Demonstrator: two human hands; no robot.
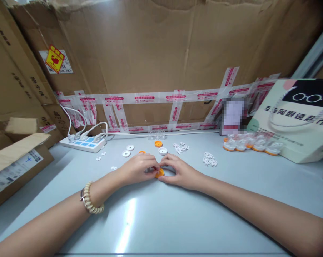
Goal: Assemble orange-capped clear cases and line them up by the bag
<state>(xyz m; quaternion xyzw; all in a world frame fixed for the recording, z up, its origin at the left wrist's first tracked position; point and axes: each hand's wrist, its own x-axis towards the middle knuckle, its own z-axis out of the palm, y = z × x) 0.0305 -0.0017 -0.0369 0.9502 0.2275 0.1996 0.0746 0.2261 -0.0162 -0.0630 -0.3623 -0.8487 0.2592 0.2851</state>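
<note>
An orange round plastic part (159, 174) is between my two hands, low over the table, its upper and left sides partly covered by fingers. My right hand (180, 172) curves around it, thumb and fingertips gripping its right side. With bent, closed fingers, my left hand (141, 167) presses on the same part from the left; whether a smaller piece is in those fingertips is hidden. Just beyond the hands lie a white ring (163, 151) and another orange round part (158, 144). A further orange piece (142, 152) shows partly behind my left hand.
White discs (126, 153) and small white pieces (98, 158) lie left. White cut-out parts (210, 161) sit right, clear cups (156, 135) behind. Assembled orange-and-white pieces (240, 143) stand before a paper bag (292, 121). A power strip (83, 143) and cardboard box (16, 167) are left.
</note>
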